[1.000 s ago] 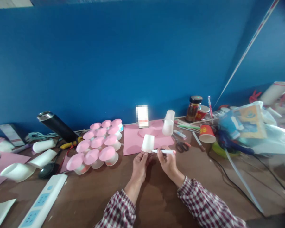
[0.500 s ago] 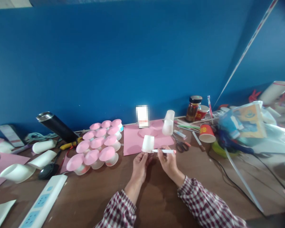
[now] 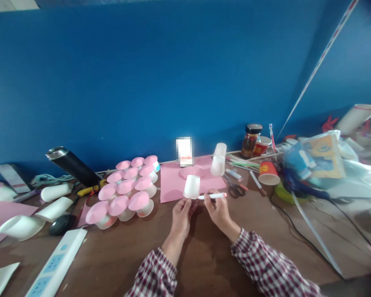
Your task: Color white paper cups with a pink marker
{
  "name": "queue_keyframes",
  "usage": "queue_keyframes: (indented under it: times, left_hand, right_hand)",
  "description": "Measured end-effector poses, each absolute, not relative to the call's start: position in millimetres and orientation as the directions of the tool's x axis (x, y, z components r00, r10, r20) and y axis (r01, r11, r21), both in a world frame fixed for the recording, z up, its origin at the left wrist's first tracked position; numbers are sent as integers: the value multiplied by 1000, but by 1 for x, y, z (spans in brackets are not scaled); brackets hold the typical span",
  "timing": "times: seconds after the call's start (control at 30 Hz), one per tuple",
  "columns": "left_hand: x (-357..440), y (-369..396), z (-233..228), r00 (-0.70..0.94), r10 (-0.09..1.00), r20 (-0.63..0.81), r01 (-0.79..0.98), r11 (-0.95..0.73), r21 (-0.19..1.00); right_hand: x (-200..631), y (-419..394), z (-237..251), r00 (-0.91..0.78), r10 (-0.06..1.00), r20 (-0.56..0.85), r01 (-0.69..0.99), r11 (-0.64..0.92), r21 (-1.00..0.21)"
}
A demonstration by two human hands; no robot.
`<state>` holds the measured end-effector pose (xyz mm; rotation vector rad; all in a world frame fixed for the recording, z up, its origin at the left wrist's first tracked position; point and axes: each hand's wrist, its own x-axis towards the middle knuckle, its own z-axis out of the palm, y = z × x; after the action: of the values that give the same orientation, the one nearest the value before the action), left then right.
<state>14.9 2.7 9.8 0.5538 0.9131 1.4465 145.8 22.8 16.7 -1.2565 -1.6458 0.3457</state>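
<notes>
Pinching an upturned white cup (image 3: 192,187), left hand (image 3: 181,214) – right hand (image 3: 217,208) gripping a marker (image 3: 212,196), tip seemingly touching it.

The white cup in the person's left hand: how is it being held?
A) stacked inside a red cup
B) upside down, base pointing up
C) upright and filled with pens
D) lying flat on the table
B: the left hand holds the white cup by its wide rim at the bottom, narrow closed base up, above the table, while the right hand points a marker at its lower edge.
</notes>
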Motion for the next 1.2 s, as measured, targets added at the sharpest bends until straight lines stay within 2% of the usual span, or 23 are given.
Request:
queue_keyframes:
  times: [1.2]
  left_hand:
    - [13, 3, 7, -80, 971, -227, -616, 131, 777]
  right_hand:
    - [148, 22, 19, 106, 837, 538, 575, 390, -720]
